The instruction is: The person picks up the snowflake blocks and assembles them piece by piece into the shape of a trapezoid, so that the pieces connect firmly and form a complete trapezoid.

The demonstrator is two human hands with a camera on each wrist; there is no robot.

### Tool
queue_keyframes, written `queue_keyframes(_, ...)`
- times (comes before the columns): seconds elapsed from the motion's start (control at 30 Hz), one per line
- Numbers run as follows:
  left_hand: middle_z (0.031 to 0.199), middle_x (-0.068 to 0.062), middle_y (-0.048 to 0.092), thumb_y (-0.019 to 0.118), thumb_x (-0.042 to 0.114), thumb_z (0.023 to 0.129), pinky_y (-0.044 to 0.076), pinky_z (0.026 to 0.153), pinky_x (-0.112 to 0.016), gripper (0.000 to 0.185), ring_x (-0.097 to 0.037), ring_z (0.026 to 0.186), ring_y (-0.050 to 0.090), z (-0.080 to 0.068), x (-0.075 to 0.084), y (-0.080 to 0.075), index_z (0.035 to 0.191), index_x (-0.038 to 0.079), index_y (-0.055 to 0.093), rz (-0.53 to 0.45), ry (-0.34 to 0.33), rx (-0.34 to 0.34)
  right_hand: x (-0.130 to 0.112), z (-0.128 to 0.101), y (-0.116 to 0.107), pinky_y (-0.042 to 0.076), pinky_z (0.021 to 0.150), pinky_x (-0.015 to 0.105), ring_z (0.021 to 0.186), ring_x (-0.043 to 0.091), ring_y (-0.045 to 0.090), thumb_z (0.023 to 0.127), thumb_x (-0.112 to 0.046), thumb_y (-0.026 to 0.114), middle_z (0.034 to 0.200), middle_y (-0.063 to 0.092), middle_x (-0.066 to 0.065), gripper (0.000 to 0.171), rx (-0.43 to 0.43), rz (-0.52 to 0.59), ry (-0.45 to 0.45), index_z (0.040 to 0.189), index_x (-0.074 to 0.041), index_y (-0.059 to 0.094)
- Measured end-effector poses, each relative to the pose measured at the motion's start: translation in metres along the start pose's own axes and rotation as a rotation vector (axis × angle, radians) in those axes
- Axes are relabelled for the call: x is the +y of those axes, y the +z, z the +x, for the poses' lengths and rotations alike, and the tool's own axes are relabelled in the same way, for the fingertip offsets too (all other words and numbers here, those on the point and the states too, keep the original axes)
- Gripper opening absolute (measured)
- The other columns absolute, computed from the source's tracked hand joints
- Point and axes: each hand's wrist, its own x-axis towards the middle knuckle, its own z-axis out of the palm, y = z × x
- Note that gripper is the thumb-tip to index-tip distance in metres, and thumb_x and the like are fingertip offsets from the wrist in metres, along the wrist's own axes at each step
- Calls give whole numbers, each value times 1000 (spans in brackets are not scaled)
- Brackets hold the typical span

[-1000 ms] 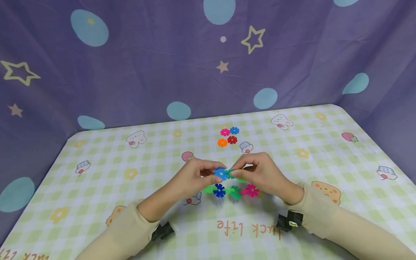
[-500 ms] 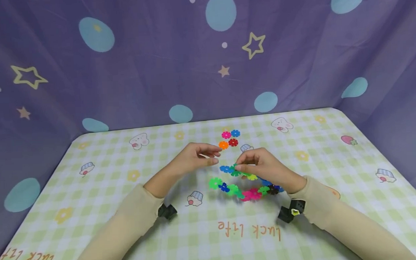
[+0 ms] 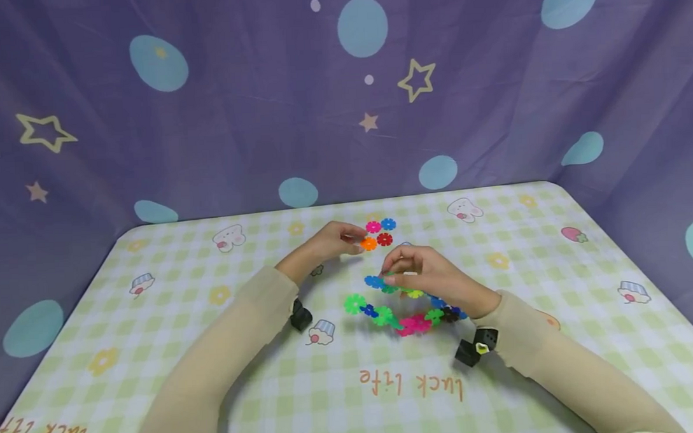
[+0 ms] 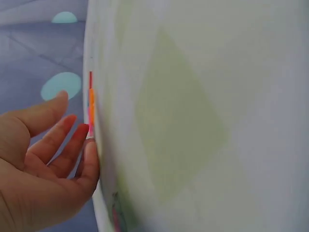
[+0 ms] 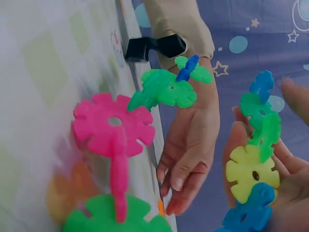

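Hands at the snowflake-disc chain on the checked table

Head: right hand (image 3: 425,276) pinches chain (image 3: 404,307); left hand (image 3: 331,241), fingers loose, reaches orange disc (image 3: 368,244) just behind chain. L wrist: fingertips (image 4: 83,130) touch disc edge. R wrist: chain (image 5: 251,166) gripped in fingers.

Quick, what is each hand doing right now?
Left hand: open, fingertips reaching the orange disc, nothing held.
Right hand: fingers pinching the chain of plastic discs.

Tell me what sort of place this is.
Probably a tabletop play corner set up for recording: a checked cartoon tablecloth, a purple star-printed backdrop, and snowflake building discs being joined by hand.
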Motion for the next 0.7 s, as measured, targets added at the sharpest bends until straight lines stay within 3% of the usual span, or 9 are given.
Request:
queue_keyframes(0.17, 125, -7, 61, 70, 6, 85, 44, 98, -34, 39, -25, 118, 52, 10, -5, 3, 122, 7, 63, 30, -12, 29, -2, 3, 1, 50, 80, 40, 100, 18, 60, 81, -13, 74, 105, 66, 4, 31, 12, -194, -4, 109, -6, 65)
queue_keyframes(0.27, 123, -7, 63, 71, 5, 83, 44, 98, -33, 38, -25, 115, 53, 13, -6, 4, 121, 7, 65, 58, -6, 44, -2, 5, 3, 49, 75, 36, 96, 18, 59, 80, -15, 75, 104, 67, 1, 28, 37, -272, -9, 108, -11, 69)
queue_keyframes(0.43, 119, -7, 65, 74, 5, 80, 45, 97, -34, 36, -25, 111, 54, 14, -4, 7, 116, 7, 68, 123, 37, 57, 0, 7, 5, 50, 61, 28, 77, 24, 58, 85, -21, 71, 104, 68, 4, 25, 74, -287, -23, 107, -9, 71)
queue_keyframes(0.57, 115, -6, 67, 75, 7, 80, 46, 94, -33, 34, -23, 108, 56, 15, -5, 8, 113, 8, 70, 173, 82, 67, 4, 8, 5, 49, 53, 29, 60, 31, 56, 89, -21, 67, 105, 66, 11, 27, 98, -266, -32, 109, -3, 68)
queue_keyframes(0.7, 112, -5, 69, 76, 7, 79, 48, 90, -32, 32, -21, 104, 59, 15, -5, 8, 110, 9, 71, 199, 105, 79, 5, 8, 6, 51, 53, 32, 63, 36, 56, 90, -21, 65, 109, 63, 14, 25, 115, -243, -34, 109, -4, 67)
